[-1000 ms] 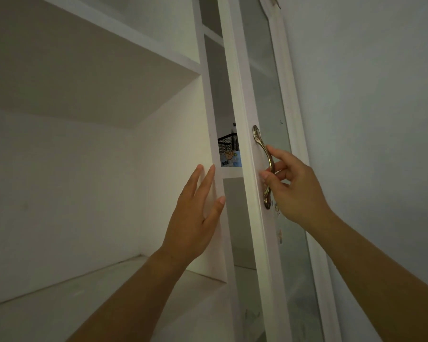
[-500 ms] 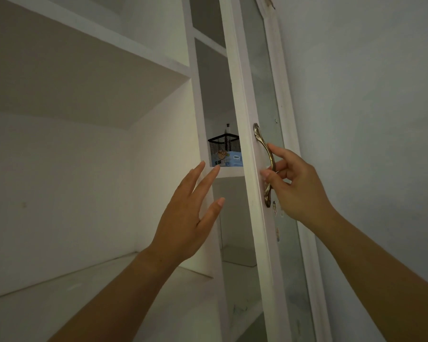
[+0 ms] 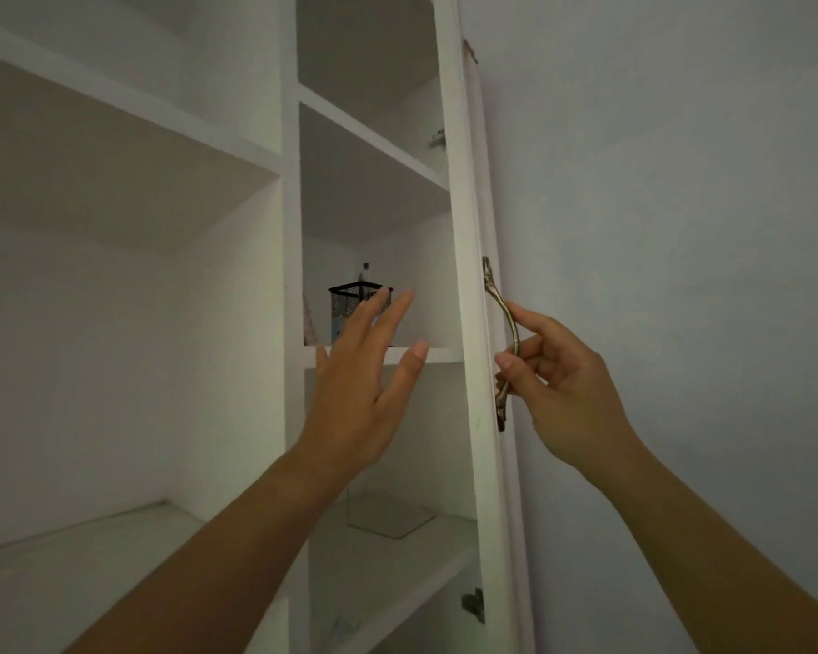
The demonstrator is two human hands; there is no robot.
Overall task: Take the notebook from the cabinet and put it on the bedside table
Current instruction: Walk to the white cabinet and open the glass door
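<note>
The white cabinet's door (image 3: 468, 228) stands swung out and is seen edge-on. My right hand (image 3: 563, 384) grips its brass handle (image 3: 500, 295), with thumb and fingers curled round it. Fingers straight and spread, my left hand (image 3: 364, 384) is raised in front of the middle shelf (image 3: 440, 354). On that shelf stands a black mesh pen holder (image 3: 350, 298). A sliver of the blue notebook (image 3: 336, 329) shows at the holder's base, mostly hidden behind my left fingers.
A wide open compartment (image 3: 114, 370) fills the left side of the cabinet. A clear glass sheet (image 3: 393, 516) lies on the lower shelf of the right column. A plain wall (image 3: 681, 228) runs along the right, close behind the door.
The door has swung further open, exposing the right column of shelves. My left hand moved right and up in front of the pen holder and notebook. My right hand stays on the handle.
</note>
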